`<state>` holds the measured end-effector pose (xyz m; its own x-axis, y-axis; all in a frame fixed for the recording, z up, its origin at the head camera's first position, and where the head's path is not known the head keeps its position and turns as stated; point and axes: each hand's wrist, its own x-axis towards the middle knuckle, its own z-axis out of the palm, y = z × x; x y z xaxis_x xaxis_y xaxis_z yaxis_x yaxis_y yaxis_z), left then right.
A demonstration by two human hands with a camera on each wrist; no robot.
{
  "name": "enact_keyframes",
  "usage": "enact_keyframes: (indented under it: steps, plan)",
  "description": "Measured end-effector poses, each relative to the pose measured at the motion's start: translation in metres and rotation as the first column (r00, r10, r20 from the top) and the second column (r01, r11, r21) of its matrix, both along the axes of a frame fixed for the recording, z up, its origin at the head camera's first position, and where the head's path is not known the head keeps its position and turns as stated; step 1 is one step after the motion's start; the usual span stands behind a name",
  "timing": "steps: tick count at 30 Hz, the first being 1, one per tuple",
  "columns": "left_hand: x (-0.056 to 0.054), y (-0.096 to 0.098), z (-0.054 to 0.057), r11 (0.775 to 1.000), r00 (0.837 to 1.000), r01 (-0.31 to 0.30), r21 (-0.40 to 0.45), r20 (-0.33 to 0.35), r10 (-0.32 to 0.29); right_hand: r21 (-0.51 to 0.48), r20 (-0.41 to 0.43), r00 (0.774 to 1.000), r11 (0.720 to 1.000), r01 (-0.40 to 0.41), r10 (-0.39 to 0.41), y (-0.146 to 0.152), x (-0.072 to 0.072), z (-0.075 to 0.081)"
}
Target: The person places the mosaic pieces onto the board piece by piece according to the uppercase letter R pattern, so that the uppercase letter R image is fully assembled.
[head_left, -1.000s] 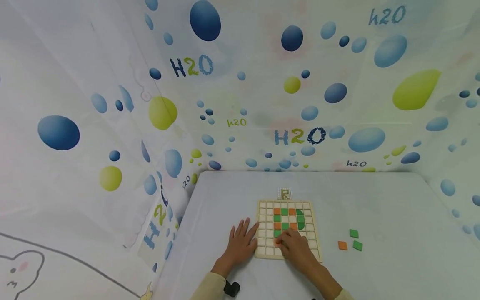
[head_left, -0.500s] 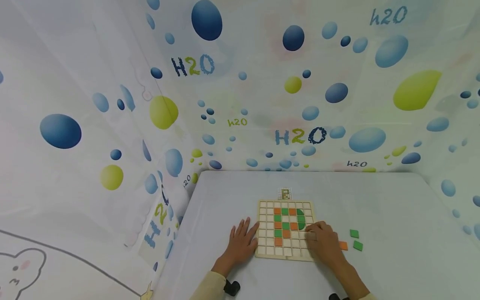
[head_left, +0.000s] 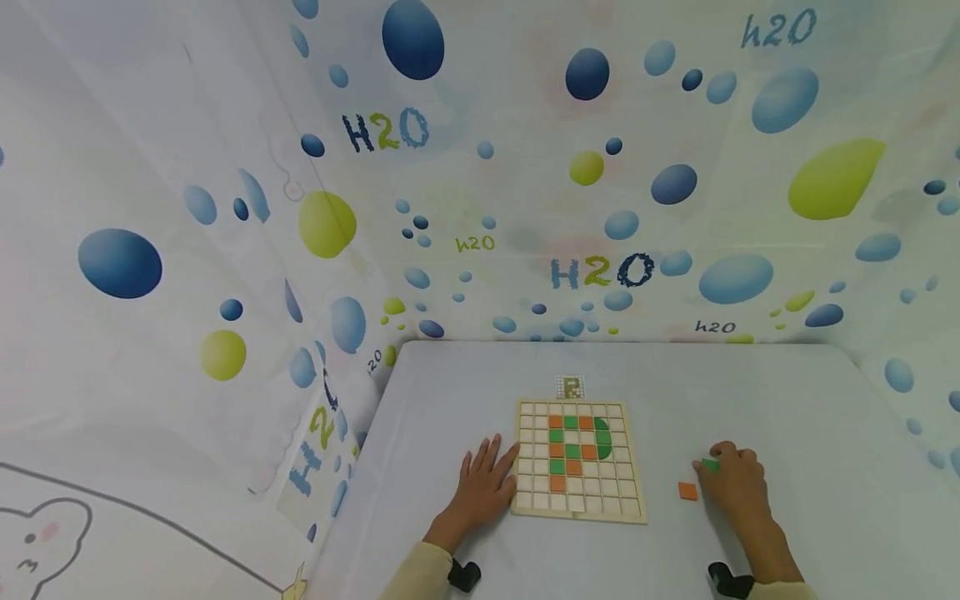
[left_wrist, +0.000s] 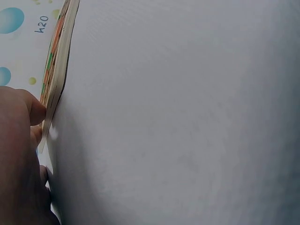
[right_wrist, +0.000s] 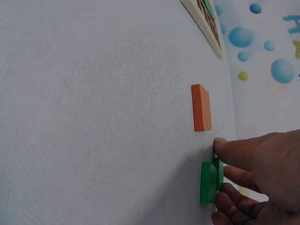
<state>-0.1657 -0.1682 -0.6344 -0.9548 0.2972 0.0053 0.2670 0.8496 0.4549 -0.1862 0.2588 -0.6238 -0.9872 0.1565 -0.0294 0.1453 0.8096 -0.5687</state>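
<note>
My left hand (head_left: 483, 483) lies with spread fingers at the left side of a wooden grid board (head_left: 536, 486), fingertips right at its edge. Orange and green pieces on the board form a P-like shape, with green curved pieces (head_left: 602, 437) on its right. To the right of the board, my right hand (head_left: 738, 483) pinches a green square tile (head_left: 710, 465) between thumb and fingers. A second green tile (right_wrist: 205, 183) shows in the right wrist view, close in front of the pinched one; in the head view the hand covers it. An orange square tile (head_left: 687, 491) lies beside the thumb.
A small patterned card (head_left: 571, 387) lies behind the board. Black wrist devices (head_left: 464, 575) show at both sleeves. The white table (head_left: 450, 383) ends at a printed sheet (head_left: 517, 192) with blue and green drops at the back and left.
My right hand has left an orange tile in the P's lower left, moved right off the board and taken hold of a green tile. The left hand stays in place.
</note>
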Motion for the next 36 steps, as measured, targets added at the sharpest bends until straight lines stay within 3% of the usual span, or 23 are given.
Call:
enact_keyframes:
  steps: [4, 8, 14, 19, 31, 36]
  plan:
    - [0.0, 0.0, 0.001, 1.0, 1.0, 0.001, 0.002, -0.003, -0.001, -0.007, -0.044, 0.997, 0.998, -0.069, 0.068, 0.003, -0.003, -0.005]
    - [-0.001, -0.001, -0.005, 0.999, 1.0, 0.004, 0.035, -0.025, -0.003, -0.037, -0.06, 0.989, 0.99, -0.138, 0.135, 0.003, -0.007, -0.009]
    - [-0.008, -0.002, -0.029, 1.0, 0.999, -0.008, 0.002, -0.034, 0.008, -0.005, -0.029, 0.996, 0.997, -0.082, 0.082, 0.005, -0.003, -0.013]
    - [-0.011, -0.004, -0.037, 1.0, 0.998, -0.013, -0.008, -0.058, 0.013, -0.021, -0.039, 0.997, 0.997, -0.075, 0.074, 0.004, -0.002, -0.017]
    - [-0.008, -0.004, -0.033, 1.0, 0.998, -0.023, -0.001, -0.058, 0.023, -0.031, -0.025, 0.993, 0.993, -0.116, 0.116, -0.022, -0.009, -0.019]
    - [-0.005, -0.003, -0.02, 1.0, 0.999, -0.009, 0.027, -0.04, 0.01, -0.034, -0.032, 0.991, 0.991, -0.133, 0.132, -0.035, -0.009, -0.024]
